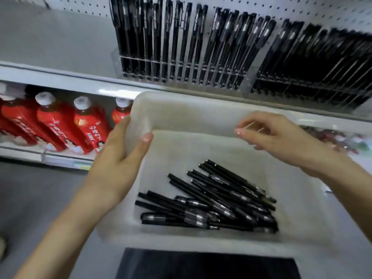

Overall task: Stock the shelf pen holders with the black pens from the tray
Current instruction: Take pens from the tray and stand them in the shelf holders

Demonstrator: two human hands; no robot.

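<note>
My left hand (118, 158) grips the tray (181, 99) by its left wall. My right hand (269, 133) hovers over its far side, fingers loosely curled, seemingly empty. The holders (181, 71) look nearly full, but a pile of pens (211, 204) lies in the tray, not yet stocked.

Before me, a translucent white plastic tray (201, 109) holds a loose heap of slim black pens (211, 206), below clear acrylic shelf holders (181, 72) packed with upright black pens (167, 37).
</note>
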